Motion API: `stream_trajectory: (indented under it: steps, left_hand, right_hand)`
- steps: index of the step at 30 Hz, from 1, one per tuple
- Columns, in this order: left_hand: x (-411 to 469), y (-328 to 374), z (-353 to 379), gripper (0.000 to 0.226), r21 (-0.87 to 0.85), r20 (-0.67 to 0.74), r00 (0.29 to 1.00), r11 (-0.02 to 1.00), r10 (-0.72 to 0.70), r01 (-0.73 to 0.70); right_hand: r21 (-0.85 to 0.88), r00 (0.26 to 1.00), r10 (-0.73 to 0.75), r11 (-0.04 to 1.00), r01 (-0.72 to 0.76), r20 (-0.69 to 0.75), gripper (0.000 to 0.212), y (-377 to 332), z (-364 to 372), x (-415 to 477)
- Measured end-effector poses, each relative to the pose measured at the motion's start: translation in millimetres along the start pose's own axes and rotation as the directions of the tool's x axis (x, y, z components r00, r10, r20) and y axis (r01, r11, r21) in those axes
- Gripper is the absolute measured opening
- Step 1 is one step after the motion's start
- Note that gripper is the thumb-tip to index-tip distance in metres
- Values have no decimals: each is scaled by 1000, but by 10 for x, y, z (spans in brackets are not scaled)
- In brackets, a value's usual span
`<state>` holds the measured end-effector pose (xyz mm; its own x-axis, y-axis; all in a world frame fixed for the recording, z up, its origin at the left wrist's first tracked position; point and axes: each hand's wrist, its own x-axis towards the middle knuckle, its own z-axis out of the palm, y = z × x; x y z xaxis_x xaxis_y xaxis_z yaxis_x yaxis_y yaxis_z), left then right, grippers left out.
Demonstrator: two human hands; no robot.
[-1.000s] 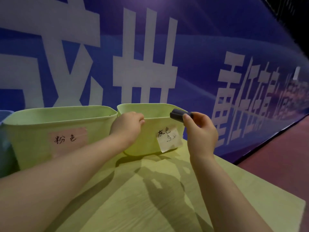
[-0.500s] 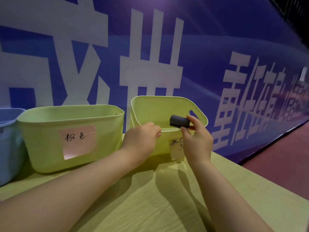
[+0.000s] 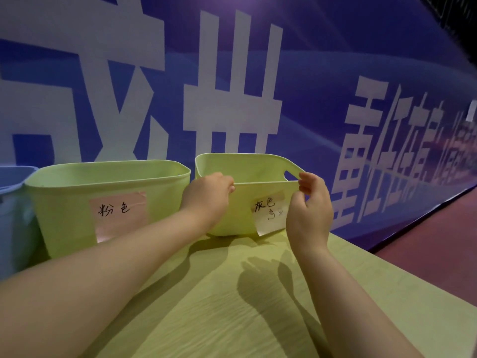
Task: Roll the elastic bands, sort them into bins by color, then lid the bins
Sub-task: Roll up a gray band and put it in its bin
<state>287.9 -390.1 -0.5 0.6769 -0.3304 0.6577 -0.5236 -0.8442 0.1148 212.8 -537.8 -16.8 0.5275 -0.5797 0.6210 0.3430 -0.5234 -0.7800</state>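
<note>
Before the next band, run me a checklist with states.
1. Right hand empty: ok.
2. Left hand grips grey bin rim: ok.
3. Grey bin's contents: cannot tell, floor hidden.
4. Pink bin unlidded, upright on table: ok.
5. Lids in view: not ok, none visible.

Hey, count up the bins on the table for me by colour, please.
Green bins: 2
Blue bin: 1
Total: 3 bins
</note>
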Motion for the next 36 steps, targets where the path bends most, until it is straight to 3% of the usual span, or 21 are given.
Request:
stream_trajectory:
  steps: [4,10,36]
  left_hand:
    - [98,-113,4,30,50,-17,999,998,-44,45]
    - [204,-162,98,28,83,19,995,992,-94,92]
    - [384,-158,43,29,-101,166,956,960,-241,260]
  right_hand:
    - [-33,999,-13,999,15,43,22,-12,5,-1]
    - [-42,996,-38,998,41,76,21,-20,34,-26]
    - [-14,989,-92,995,95,111,21,-20,73,-83]
